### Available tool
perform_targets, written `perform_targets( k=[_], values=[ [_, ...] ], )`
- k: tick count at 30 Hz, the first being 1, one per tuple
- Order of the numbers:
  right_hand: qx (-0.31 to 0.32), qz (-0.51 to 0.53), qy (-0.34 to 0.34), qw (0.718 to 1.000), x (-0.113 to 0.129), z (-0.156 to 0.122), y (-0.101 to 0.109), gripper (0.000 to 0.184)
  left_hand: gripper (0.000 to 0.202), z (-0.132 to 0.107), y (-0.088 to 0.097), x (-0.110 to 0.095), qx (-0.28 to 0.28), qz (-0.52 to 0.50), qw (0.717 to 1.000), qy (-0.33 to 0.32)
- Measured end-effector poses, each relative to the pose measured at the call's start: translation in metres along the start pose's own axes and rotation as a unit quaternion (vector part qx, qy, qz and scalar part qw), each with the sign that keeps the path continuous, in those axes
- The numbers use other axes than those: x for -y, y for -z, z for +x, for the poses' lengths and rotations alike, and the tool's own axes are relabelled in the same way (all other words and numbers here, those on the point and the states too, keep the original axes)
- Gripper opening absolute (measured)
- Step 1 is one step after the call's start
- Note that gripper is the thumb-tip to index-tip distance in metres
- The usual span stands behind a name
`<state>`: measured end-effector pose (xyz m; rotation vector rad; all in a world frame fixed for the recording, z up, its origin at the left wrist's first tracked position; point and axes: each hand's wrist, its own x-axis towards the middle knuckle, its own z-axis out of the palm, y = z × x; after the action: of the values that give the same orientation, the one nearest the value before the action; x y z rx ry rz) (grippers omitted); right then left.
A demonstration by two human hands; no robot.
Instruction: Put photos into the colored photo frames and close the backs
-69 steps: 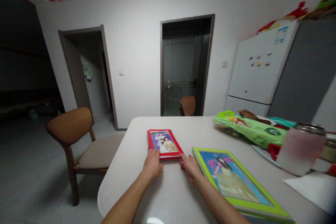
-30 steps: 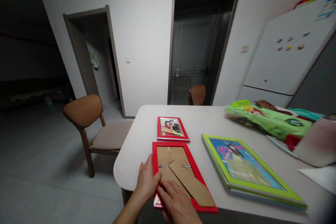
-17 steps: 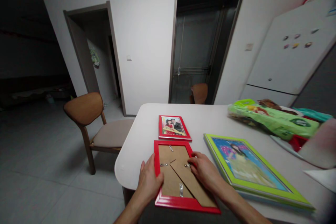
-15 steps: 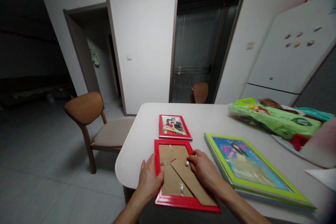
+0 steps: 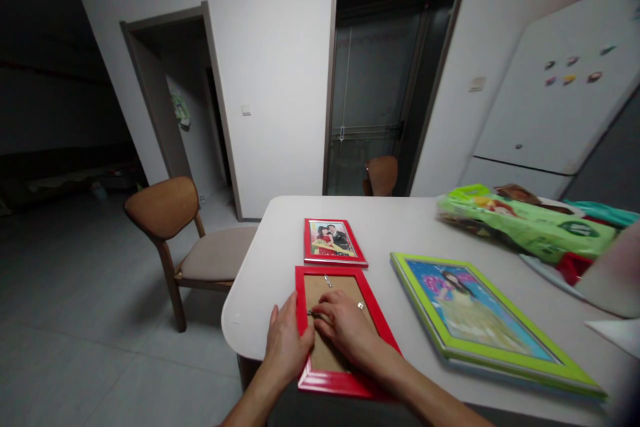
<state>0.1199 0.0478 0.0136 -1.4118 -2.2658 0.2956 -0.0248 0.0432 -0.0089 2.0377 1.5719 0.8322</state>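
A red picture frame (image 5: 336,383) lies face down near the table's front edge, its brown backing board (image 5: 320,353) showing. My left hand (image 5: 287,340) grips the frame's left side, the thumb on the rim. My right hand (image 5: 350,327) reaches across the board with its fingertips closed at the left metal clip (image 5: 310,313), hiding most of it and the stand leg. The top clip (image 5: 328,281) and the right clip (image 5: 361,305) stay in sight. Behind it a second red frame (image 5: 335,260) lies face up with a photo of two people.
To the right lies a large lime-green picture frame (image 5: 525,367), face up. Farther right, a green plastic package (image 5: 530,223) and other items crowd the white table (image 5: 400,227). A wooden chair (image 5: 165,210) stands at the left.
My right hand has moved left from the clip on the right side to the one on the left. My left hand keeps its place on the frame.
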Motion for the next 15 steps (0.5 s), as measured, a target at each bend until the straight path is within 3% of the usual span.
perform_targets(
  k=[6, 10, 15],
  values=[
    [-0.020, -0.016, -0.060, 0.998, 0.000, 0.024, -0.015, 0.022, 0.056, 0.000, -0.002, 0.003, 0.003, 0.012, 1.000, -0.006],
    [0.019, 0.065, -0.010, 0.998, -0.006, 0.005, 0.008, 0.025, 0.057, -0.001, -0.002, 0.003, 0.005, 0.004, 1.000, 0.001],
    [0.148, 0.135, 0.013, 0.980, -0.011, -0.032, 0.041, 0.033, 0.059, -0.001, -0.002, 0.003, 0.001, -0.010, 1.000, 0.006]
  ],
)
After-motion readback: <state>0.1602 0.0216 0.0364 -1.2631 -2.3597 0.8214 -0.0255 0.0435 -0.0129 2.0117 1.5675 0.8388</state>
